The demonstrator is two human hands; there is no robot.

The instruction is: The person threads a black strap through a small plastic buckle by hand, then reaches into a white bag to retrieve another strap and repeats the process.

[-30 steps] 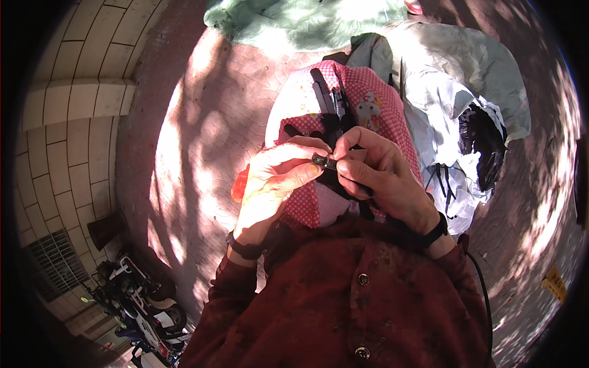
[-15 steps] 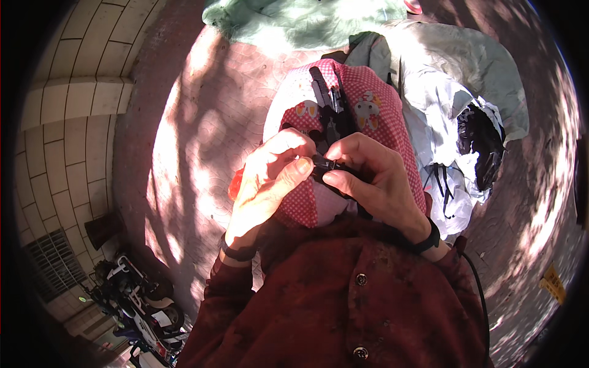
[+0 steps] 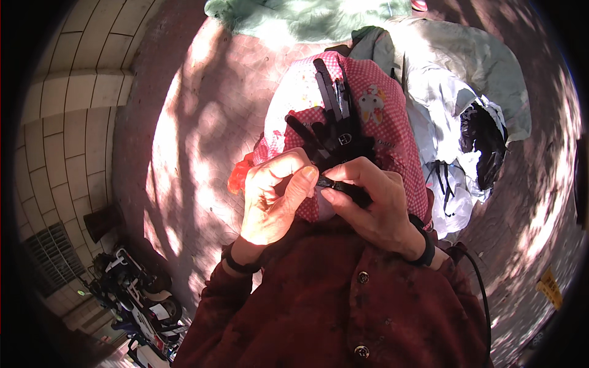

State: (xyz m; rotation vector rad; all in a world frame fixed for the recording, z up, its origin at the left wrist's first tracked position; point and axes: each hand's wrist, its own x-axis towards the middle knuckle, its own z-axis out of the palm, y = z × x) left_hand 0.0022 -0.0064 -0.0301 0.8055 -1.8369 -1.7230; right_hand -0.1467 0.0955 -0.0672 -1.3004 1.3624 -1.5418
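Over my lap lies a pink and white dotted cloth [image 3: 392,138] with cartoon rabbit prints. On it rests a dark bundle [image 3: 345,126] of long, finger-like black strips with a small pale emblem; its exact kind is unclear. Close to my body, my left hand [image 3: 270,199] pinches one end of a small black piece [image 3: 326,182] between thumb and curled fingers. The other end is gripped by my right hand [image 3: 380,205], thumb against forefinger, with more black material under that palm. Whether this piece joins the bundle is hidden by my fingers.
Right of my lap sits an opened white bag [image 3: 451,178] with black contents, beside a grey-green cloth [image 3: 491,67]. A pale green cloth [image 3: 307,21] lies ahead. Something orange-red [image 3: 239,175] shows by my left hand. At lower left stand parked two-wheelers [image 3: 144,303] near a tiled wall [image 3: 70,147].
My hands have drawn slightly lower, toward my body, still pinching the black piece. More of the black bundle shows, its strips spread further apart on the dotted cloth.
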